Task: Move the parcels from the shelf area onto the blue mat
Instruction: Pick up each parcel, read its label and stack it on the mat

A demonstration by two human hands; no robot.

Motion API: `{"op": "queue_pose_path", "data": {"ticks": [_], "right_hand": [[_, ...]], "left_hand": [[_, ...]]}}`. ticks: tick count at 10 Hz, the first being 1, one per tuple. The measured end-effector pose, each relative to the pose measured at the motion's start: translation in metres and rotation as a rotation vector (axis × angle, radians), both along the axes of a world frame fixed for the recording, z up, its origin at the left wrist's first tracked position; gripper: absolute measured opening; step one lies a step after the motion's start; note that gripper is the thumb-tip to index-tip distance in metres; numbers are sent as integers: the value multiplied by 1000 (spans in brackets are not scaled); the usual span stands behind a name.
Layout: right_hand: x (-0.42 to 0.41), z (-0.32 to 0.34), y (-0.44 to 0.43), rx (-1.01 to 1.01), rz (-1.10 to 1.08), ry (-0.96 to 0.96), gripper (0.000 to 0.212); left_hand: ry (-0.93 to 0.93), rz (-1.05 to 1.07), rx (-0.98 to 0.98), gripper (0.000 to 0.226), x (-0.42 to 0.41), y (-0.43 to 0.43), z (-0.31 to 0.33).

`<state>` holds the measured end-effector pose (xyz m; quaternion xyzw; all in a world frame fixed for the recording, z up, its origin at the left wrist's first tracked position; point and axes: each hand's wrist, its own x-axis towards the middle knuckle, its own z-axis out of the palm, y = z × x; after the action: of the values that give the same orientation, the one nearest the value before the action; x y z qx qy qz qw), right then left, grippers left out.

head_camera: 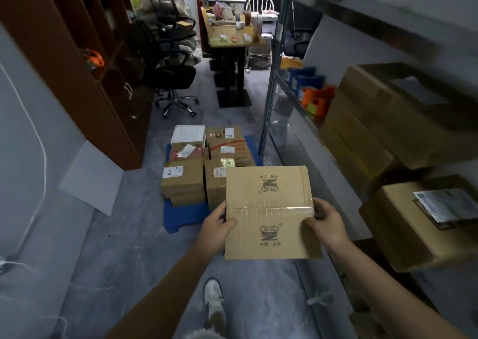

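Holding a cardboard parcel [269, 209] in the air in front of the body, both hands grasp it by its sides. The left hand [216, 225] clasps the left edge with the thumb lying on the top face. The right hand [328, 225] clasps the right edge, its thumb also on top near the taped seam. The parcel's top face is level with the camera, with a printed logo on each flap and clear tape across the middle.

Just beyond the parcel, on the floor [129, 248], lies the blue mat [186, 216]. Its near left corner is bare, and several parcels sit on the rest. A stack of brown boxes [183, 181] with a white label stands at the near left, and another brown box [216, 191] is touching it on the right, partly hidden by the held parcel. Farther back are more labelled boxes and a white box [188, 134] at the far left of the group.

On the right, a metal shelf [270, 106] carries large cardboard boxes [388, 121], with another labelled box [413, 225] on the level below. Blue tape rolls [305, 78] and orange ones [316, 100] sit farther along the shelf.

On the left stands a brown cabinet [77, 80], with a black office chair [173, 75] beyond it. A cluttered bench [227, 36] stands at the far end. One light shoe [213, 302] shows on the floor below the parcel.
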<state>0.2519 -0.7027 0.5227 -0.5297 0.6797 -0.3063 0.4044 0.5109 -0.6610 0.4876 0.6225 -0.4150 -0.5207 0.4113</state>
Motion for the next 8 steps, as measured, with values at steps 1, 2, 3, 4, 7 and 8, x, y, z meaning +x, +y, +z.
{"op": "queue_pose_path", "data": {"ticks": [1, 2, 3, 4, 7, 8], "right_hand": [[16, -3, -57, 7, -45, -34, 42], [25, -9, -109, 28, -94, -61, 43], [35, -13, -163, 43, -122, -67, 43], [46, -15, -211, 48, -101, -75, 47], [34, -80, -342, 60, 91, -104, 33], [31, -91, -396, 367, -185, 534, 41]], "left_hand": [[20, -15, 13, 57, 16, -70, -8], [59, -34, 77, 47, 31, -133, -15], [94, -35, 155, 45, 47, -194, -24], [89, -25, 195, 47, 54, -248, -29], [11, -63, 297, 42, 54, -386, -77], [-40, -67, 286, 32, 52, -427, -97]]}}
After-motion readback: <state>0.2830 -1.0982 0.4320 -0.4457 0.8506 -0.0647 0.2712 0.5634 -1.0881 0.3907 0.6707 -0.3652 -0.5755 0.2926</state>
